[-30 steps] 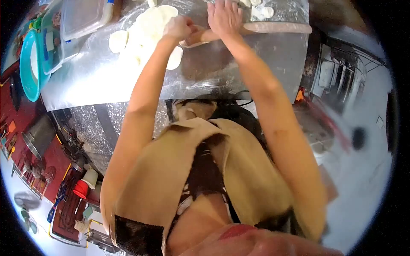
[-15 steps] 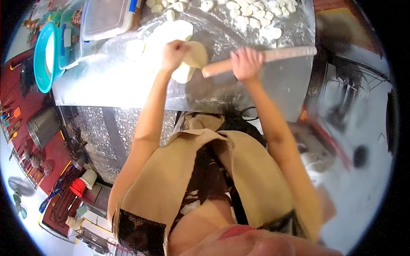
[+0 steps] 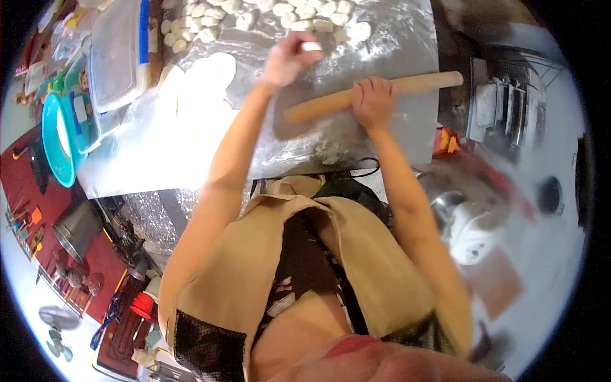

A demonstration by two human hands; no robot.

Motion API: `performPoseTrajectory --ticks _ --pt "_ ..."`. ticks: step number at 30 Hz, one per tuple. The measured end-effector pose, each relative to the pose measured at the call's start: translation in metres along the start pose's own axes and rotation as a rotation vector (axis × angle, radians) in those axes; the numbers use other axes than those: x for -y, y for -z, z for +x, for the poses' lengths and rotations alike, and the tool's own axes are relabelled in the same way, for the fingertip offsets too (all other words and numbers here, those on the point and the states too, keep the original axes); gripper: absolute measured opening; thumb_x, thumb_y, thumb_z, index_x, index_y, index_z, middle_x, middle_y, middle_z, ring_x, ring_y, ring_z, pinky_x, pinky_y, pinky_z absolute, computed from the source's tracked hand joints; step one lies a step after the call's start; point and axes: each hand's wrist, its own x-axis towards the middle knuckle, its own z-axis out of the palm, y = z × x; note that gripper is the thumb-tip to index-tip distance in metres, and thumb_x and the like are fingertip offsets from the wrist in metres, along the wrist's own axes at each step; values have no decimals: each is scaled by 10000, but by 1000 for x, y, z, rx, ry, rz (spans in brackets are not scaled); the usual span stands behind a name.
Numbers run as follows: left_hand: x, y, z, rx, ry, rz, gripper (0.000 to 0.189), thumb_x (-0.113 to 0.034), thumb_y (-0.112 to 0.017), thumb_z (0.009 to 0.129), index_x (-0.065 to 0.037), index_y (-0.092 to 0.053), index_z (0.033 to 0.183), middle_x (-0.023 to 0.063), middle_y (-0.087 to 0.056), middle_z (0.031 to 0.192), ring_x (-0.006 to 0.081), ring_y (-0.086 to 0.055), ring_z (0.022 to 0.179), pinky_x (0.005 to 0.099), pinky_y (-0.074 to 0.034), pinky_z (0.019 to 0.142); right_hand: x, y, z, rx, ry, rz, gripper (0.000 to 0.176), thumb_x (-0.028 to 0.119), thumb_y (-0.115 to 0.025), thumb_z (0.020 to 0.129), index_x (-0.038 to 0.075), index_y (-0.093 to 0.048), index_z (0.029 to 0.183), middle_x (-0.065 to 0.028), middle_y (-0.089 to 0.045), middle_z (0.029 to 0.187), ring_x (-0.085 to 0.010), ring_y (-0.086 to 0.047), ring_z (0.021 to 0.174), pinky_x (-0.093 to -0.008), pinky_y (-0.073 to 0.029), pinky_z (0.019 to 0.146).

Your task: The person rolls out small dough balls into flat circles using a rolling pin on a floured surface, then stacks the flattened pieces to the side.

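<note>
A small white dough piece (image 3: 311, 46) is pinched in the fingers of my left hand (image 3: 289, 60), above the floured metal table (image 3: 267, 153). My right hand (image 3: 373, 102) wraps round the middle of a wooden rolling pin (image 3: 423, 83), which slants across the table's right part. Several small dough pieces (image 3: 305, 11) lie at the table's far side, beyond my left hand. Flat rolled dough rounds (image 3: 213, 73) overlap to the left of my left forearm, partly washed out by glare.
A lidded clear plastic box (image 3: 118, 54) and a teal basin (image 3: 58, 140) stand at the left. A metal pot (image 3: 77, 229) is lower left. A white appliance (image 3: 472, 232) stands right of my right forearm, and a rack (image 3: 509, 111) is beyond the table's right edge.
The thin dough round has left my left hand, which has moved away from me and now holds a small dough piece. The whole view has shifted. My right hand stays on the rolling pin.
</note>
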Motion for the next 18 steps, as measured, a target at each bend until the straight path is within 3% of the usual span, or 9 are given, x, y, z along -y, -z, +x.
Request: performPoseTrajectory --ticks 1,2,4,6,9,11,12,14,18 --pt "-4 -25 9 -70 -72 266 247 -200 -716 772 -102 -621 978 62 -641 923 212 -608 808 311 -477 684 -1 -2 2 44 -22 28 162 260 -562 799 115 -581 867 -64 -533 906 -271 -500 923 -444 -351 856" --pt "28 -37 29 -194 -564 645 225 -152 -710 739 -132 -651 956 82 -634 943 304 -594 851 359 -482 716 -1 -1 0 43 -33 18 162 260 -562 799 115 -581 867 -64 -533 906 -271 -500 923 -444 -351 856" --pt "19 -54 12 -364 -456 762 233 -117 -683 727 -158 -680 956 87 -626 933 320 -585 892 387 -489 742 -1 5 -4 -18 -22 -47 168 271 -564 796 112 -587 841 -68 -532 883 -277 -496 926 -452 -356 832" --pt "36 -53 -20 -154 -221 625 199 -168 -621 806 -126 -680 991 112 -613 995 315 -580 939 388 -467 791 10 10 -10 -14 -85 -86 154 261 -562 796 108 -575 810 -66 -532 858 -277 -509 892 -451 -372 811" --pt "6 -58 -15 -18 -60 629 162 -102 -604 797 -98 -695 930 132 -649 927 333 -619 820 389 -494 737 15 -6 33 137 -156 -189 145 235 -542 811 114 -535 730 -60 -534 766 -264 -541 749 -438 -423 706" --pt "-1 -49 20 190 104 752 195 -101 -612 783 -72 -684 962 176 -668 902 323 -650 748 392 -511 692 7 -27 73 -79 -2 -82 143 240 -521 836 127 -538 749 -62 -536 726 -245 -545 676 -433 -432 649" --pt "7 -42 27 288 131 620 225 -185 -601 809 -43 -668 969 168 -672 902 273 -659 750 378 -510 691 16 -28 89 -35 -167 -49 145 241 -503 846 133 -543 757 -60 -526 703 -234 -542 675 -414 -432 601" --pt "3 -28 20 310 3 600 228 -193 -608 813 -19 -657 953 159 -664 829 221 -637 705 351 -507 694 10 -21 75 -35 119 -154 159 238 -490 845 122 -534 746 -47 -520 701 -226 -539 666 -376 -456 588" --pt "56 -23 -10 35 138 445 233 -210 -610 814 -15 -657 932 159 -653 792 228 -621 691 338 -501 710 35 16 50 -222 73 -107 168 229 -478 858 96 -569 808 -97 -569 783 -280 -579 677 -412 -480 526"
